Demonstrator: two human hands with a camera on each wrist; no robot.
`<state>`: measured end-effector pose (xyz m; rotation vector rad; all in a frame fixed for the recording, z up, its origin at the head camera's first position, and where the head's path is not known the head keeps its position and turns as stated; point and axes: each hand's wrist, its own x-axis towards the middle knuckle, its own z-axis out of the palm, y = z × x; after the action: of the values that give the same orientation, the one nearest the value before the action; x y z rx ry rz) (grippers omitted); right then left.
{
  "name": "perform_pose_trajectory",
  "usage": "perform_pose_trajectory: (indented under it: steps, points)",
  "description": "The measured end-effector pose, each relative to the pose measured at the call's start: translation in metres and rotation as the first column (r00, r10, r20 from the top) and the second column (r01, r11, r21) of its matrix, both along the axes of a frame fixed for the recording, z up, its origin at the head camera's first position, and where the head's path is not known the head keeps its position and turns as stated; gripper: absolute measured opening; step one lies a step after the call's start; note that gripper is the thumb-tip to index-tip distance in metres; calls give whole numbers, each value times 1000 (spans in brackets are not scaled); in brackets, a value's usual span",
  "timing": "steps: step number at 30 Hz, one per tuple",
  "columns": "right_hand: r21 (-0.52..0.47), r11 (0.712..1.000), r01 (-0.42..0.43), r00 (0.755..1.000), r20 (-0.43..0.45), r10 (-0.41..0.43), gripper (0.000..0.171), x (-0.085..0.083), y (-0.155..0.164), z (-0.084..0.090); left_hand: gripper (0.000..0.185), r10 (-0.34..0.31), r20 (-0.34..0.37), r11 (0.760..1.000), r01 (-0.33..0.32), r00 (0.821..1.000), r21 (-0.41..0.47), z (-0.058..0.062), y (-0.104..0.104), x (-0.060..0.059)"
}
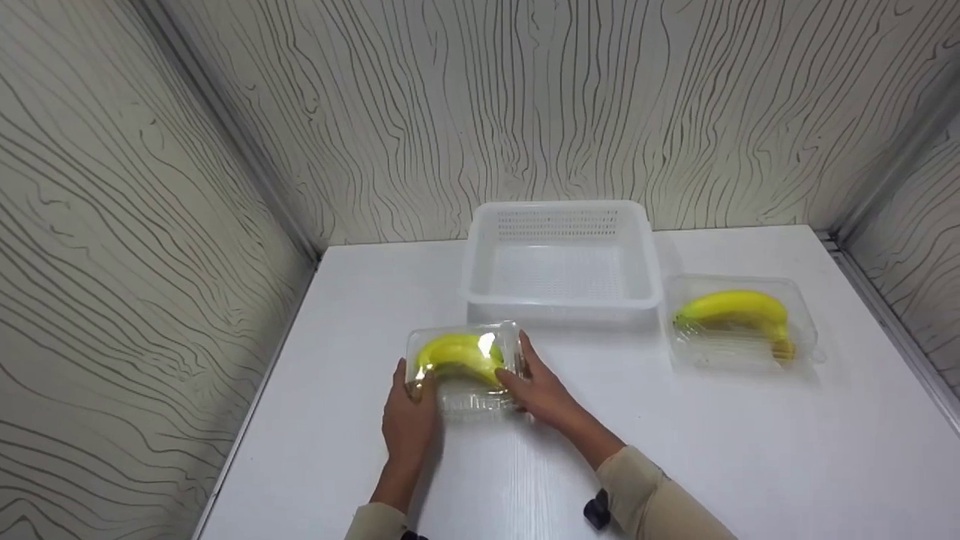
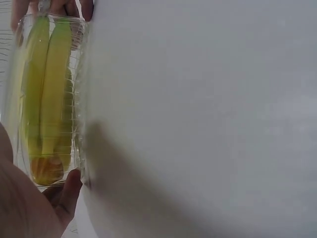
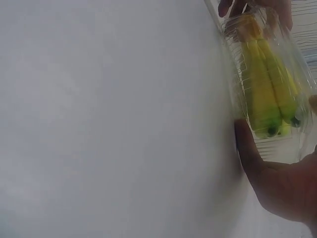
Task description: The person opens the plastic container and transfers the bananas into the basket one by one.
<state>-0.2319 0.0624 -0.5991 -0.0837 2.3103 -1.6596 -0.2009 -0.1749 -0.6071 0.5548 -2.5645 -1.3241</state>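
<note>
A clear plastic clamshell box (image 1: 465, 375) with yellow bananas (image 1: 457, 352) inside lies on the white table (image 1: 675, 450), left of the middle. My left hand (image 1: 409, 394) grips its left end, thumb near the top edge. My right hand (image 1: 525, 375) grips its right end, thumb on the front of the lid. The left wrist view shows the box (image 2: 49, 99) from the side, with my left hand (image 2: 29, 203) at its near end. In the right wrist view my right hand (image 3: 277, 183) holds the box (image 3: 267, 89), its thumb lying along the base.
A white perforated basket (image 1: 562, 304) stands empty behind the held box. To its right lies a second clear clamshell box (image 1: 750, 352) with one banana (image 1: 735, 307). Patterned walls close the table in at the left, back and right.
</note>
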Motion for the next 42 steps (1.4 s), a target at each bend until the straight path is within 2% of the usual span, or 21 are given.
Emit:
perform_pose_trajectory:
  steps: [4,12,21,25,29,33,38,42]
  points:
    - [-11,1000,-6,1000,7,6,99,9,8,3,74,8,-32,1000,-8,999,-3,-2,8,5]
    - [33,999,-37,999,33,36,100,27,23,8,72,1,-97,1000,-2,995,-8,-6,19,19]
    - [16,999,-41,998,51,41,102,29,23,8,80,-4,-81,994,12,997,108,-14,18,21]
    - [19,999,-40,998,49,39,101,29,24,8,82,-21,-69,985,33,997,168,-14,17,21]
    - [21,999,-46,998,46,45,100,30,26,9,83,-63,-48,968,73,997,238,-10,13,21]
    - [36,998,-47,998,41,46,101,29,28,10,84,-142,-10,949,139,990,281,-6,5,23]
    - [65,997,-40,999,37,37,101,28,29,11,88,-277,23,920,258,961,293,-6,-8,25]
    - [70,997,-30,999,37,27,100,29,29,12,90,-348,25,898,325,937,297,-10,-18,25]
